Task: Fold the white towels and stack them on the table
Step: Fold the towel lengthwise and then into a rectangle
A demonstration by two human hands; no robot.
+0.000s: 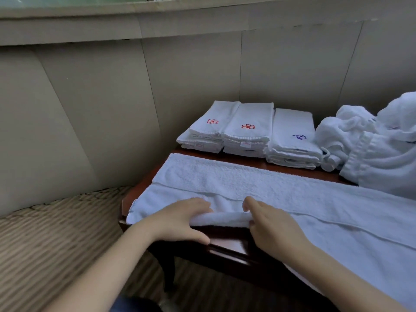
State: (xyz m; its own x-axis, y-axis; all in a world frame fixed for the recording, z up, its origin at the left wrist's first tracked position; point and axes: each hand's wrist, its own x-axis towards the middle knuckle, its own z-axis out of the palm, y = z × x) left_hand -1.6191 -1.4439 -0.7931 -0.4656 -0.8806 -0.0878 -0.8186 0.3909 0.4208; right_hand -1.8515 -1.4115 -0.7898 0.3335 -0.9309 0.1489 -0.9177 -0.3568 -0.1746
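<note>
1. Woven floor covering [56,221]: lies at 9 o'clock from the dark wooden table [227,244].
2. My left hand [177,219]: the fingers curl over the rolled near edge of the spread towel [247,183] and the thumb sits below it. The hand grips that edge near the towel's left end.
3. Spread towel: white, laid lengthwise across the table's near half. Its far portion is folded inward, and it runs out of view toward 3 o'clock.
4. My right hand [274,224]: at 3 o'clock from the left hand, with a short roll of towel between them. It grips the same edge, index finger raised.
5. Folded stacks [247,131]: three white piles side by side at 12 o'clock from my hands, along the table's far edge. Two bear red emblems, and the rightmost bears a blue one.
6. Loose heap [371,149]: unfolded white towels at 2 o'clock, touching the rightmost stack.
</note>
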